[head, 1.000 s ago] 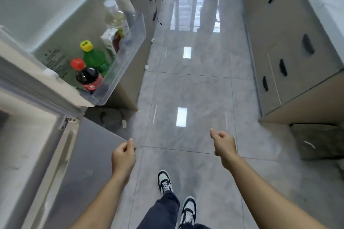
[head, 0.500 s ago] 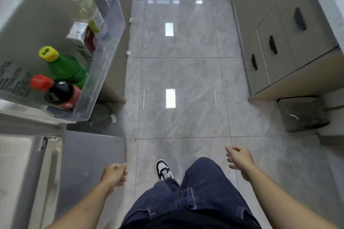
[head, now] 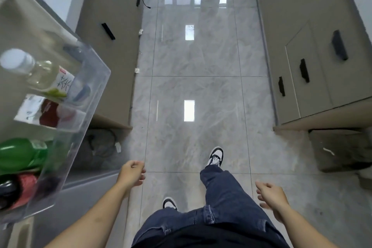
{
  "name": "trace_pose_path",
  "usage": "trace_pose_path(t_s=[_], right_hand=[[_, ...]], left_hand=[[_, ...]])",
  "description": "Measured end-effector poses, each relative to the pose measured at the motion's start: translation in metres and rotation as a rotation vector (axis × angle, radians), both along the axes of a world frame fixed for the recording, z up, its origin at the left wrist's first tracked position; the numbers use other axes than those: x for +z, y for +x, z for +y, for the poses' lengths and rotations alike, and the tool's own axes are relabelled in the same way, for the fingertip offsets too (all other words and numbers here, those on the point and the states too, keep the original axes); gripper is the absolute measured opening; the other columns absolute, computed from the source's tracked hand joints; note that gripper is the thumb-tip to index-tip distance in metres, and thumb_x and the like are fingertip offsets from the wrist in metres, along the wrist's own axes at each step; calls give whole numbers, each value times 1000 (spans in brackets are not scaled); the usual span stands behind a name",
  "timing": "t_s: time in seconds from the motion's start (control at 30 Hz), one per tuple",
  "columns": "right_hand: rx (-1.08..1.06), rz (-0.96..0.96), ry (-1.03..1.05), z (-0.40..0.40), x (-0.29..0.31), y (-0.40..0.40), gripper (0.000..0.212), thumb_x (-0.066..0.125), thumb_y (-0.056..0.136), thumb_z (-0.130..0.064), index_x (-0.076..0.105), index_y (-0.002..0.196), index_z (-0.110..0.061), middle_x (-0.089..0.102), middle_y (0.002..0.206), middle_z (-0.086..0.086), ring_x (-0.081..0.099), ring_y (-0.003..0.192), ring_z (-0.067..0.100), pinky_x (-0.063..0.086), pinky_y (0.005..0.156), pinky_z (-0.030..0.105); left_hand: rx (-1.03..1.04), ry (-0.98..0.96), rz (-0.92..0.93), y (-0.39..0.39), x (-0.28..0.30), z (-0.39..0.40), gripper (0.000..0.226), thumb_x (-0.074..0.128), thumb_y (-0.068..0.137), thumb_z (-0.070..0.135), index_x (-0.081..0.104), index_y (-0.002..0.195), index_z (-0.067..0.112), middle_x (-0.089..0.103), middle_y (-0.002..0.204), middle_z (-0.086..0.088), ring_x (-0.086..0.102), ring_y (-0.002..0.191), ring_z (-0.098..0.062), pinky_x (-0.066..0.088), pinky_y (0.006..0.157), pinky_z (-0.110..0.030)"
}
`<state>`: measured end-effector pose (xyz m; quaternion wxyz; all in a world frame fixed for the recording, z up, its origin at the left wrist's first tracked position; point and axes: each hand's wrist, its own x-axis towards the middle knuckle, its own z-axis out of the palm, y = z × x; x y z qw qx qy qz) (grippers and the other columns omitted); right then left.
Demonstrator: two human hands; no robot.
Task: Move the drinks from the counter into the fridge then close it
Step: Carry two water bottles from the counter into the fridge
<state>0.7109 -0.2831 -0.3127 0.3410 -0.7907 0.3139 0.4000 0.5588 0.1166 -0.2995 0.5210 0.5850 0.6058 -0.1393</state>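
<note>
**Drinks seen in the open fridge door**

Nothing is held: the left hand [head: 131, 174] and right hand [head: 270, 195] are loosely curled. Left of the left hand, the door shelf [head: 88, 104] carries four drinks, their caps pointed away from the hands: clear bottle [head: 43, 74], carton [head: 38, 112], green bottle [head: 22, 153], cola bottle [head: 18, 189].

Bare forearms [head: 94, 217] — blue jeans [head: 227, 203], black-and-white sneakers [head: 216, 156]

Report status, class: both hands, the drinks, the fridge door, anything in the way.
Left hand and right hand free, no grip. Green plastic bottle and clear white-capped bottle sit in transparent door bin. Door open. Grey tiled floor ahead.
</note>
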Motion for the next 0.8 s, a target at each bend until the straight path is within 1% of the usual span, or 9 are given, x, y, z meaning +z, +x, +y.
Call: trace_pose_path(t_s=[0.07, 0.13, 0.23, 0.33, 0.4, 0.5, 0.6, 0.67, 0.8], right_hand=[[49, 7, 10, 6, 2, 44, 20, 60, 94, -24, 61, 80, -10, 58, 74, 8, 52, 69, 24, 51, 67, 35], [99, 0, 36, 16, 8, 92, 17, 60, 93, -23, 61, 80, -11, 55, 73, 7, 49, 67, 23, 48, 64, 34], [150, -47, 85, 40, 18, 165, 19, 61, 93, -23, 59, 78, -12, 54, 72, 8, 46, 66, 23, 45, 62, 33], [208, -88, 111, 72, 26, 227, 20, 62, 93, -26, 61, 80, -11, 57, 74, 7, 50, 67, 22, 48, 64, 34], [260, -94, 135, 98, 29, 263, 20, 62, 93, -27, 61, 83, -10, 57, 76, 7, 51, 68, 22, 49, 66, 35], [343, -106, 189, 144, 29, 312, 19, 62, 93, -25, 58, 79, -12, 54, 75, 8, 47, 66, 22, 45, 63, 35], [436, -113, 214, 193, 29, 356, 20, 63, 92, -27, 58, 81, -12, 56, 75, 6, 48, 65, 21, 44, 60, 32], [493, -120, 227, 226, 28, 384, 22, 63, 92, -29, 57, 78, -13, 55, 74, 6, 47, 63, 21, 43, 58, 31], [606, -129, 223, 291, 36, 442, 25, 64, 93, -30, 58, 76, -13, 54, 72, 7, 46, 63, 22, 41, 58, 32]], left_hand=[[26, 21, 1, 31, 7, -1, 14, 51, 100, 15, 59, 95, 4, 61, 81, -12, 52, 58, -21, 45, 56, -25], [46, 43, 1, 58, 12, -3, 14, 51, 99, 14, 60, 96, 3, 62, 81, -13, 53, 59, -22, 44, 56, -26], [96, 48, -8, 93, 15, -6, 15, 52, 100, 15, 60, 94, 5, 64, 85, -13, 54, 60, -22, 45, 57, -27], [149, 40, -6, 118, 12, -7, 16, 53, 100, 17, 60, 89, 8, 65, 84, -12, 54, 59, -21, 46, 57, -28], [184, 38, 4, 130, 5, -5, 16, 54, 99, 17, 60, 87, 9, 65, 83, -12, 54, 58, -21, 46, 55, -27], [249, 16, 40, 142, -8, 2, 16, 55, 99, 18, 61, 87, 9, 66, 82, -12, 55, 57, -21, 47, 54, -26], [346, -11, 81, 155, -24, 13, 15, 55, 98, 20, 63, 91, 9, 68, 80, -11, 57, 59, -22, 48, 55, -27], [410, -41, 109, 167, -35, 25, 15, 55, 98, 21, 63, 95, 9, 68, 82, -11, 57, 59, -21, 48, 56, -27], [488, -94, 109, 206, -44, 60, 15, 53, 99, 20, 61, 100, 8, 67, 82, -10, 56, 57, -20, 48, 57, -27]])
